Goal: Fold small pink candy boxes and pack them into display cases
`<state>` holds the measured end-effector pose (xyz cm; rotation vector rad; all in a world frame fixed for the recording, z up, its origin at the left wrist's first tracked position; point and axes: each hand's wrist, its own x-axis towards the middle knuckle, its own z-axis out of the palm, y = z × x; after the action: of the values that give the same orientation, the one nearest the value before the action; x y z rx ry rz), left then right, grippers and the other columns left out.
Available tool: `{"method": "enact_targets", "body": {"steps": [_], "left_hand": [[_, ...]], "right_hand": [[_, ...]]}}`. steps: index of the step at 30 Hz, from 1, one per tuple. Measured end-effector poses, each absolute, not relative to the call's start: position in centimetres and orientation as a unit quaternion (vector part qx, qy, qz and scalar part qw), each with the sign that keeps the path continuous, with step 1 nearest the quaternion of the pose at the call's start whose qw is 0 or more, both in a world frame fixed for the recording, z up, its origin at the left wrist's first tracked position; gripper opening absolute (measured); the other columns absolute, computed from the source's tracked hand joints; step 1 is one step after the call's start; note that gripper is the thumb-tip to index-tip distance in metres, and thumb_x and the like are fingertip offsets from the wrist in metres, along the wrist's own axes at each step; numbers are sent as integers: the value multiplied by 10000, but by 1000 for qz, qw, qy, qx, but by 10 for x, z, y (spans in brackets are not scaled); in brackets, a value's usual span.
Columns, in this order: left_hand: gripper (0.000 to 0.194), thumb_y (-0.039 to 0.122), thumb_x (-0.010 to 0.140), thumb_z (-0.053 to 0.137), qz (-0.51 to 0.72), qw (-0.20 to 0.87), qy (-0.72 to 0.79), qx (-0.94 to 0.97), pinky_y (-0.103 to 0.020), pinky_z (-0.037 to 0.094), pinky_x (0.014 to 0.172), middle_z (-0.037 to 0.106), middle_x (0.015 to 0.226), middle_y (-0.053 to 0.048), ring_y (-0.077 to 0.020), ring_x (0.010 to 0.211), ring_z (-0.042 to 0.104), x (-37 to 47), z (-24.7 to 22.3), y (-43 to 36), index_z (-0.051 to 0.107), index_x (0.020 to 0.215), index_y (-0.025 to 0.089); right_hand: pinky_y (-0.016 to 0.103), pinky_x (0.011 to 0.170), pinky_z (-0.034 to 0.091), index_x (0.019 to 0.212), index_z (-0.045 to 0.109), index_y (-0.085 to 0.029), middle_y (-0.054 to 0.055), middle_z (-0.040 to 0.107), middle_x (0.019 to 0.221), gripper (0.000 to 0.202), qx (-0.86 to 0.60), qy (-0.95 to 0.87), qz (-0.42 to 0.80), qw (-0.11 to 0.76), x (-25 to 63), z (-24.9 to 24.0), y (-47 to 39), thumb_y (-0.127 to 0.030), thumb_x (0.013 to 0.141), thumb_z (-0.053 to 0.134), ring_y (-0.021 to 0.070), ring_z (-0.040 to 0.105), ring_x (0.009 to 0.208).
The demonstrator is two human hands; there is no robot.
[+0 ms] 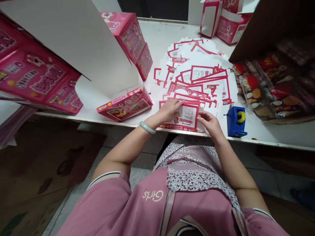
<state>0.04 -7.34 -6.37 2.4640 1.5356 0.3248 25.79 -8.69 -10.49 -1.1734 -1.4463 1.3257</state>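
A flat pink-and-white printed carton (188,113) lies at the table's front edge, directly before me. My left hand (169,110) rests on its upper left part, palm down with the fingers stretched out. At the right edge of the same carton, my right hand (209,122) has its thumb and fingers closed on the side flap. Just behind both hands, a loose pile of more flat cartons (209,75) spreads over the white table (157,32).
A blue tape dispenser (236,122) stands right of my right hand. An open pink display box (128,105) sits to the left, with stacked pink boxes (133,39) behind it. On the right, a brown cardboard box (265,29) holds packaged candy (278,85). More pink boxes (230,28) stand at the back.
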Motion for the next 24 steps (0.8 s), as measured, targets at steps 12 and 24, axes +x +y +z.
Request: {"method": "enact_targets", "body": {"steps": [12,24], "left_hand": [[623,587,884,711,436,404,355,722,-444,583,979,677,1230,-32,-301,1237,631,20,48,-93,568,1400,270],[480,400,792,797,513,441,443,588,-381,566,1023,725,1190,-7,-192,1095,668,30,-13,-79,610,1194,214]], "right_hand": [[539,1194,402,1541,329,-381,56,383,1594,812,-390,-709,219,545,257,1,-54,-650,850,659,310,248,1576],[442,974,600,921,661,-212,34,786,954,304,-473,-465,538,520,244,-55,-55,-422,744,791,212,727,927]]}}
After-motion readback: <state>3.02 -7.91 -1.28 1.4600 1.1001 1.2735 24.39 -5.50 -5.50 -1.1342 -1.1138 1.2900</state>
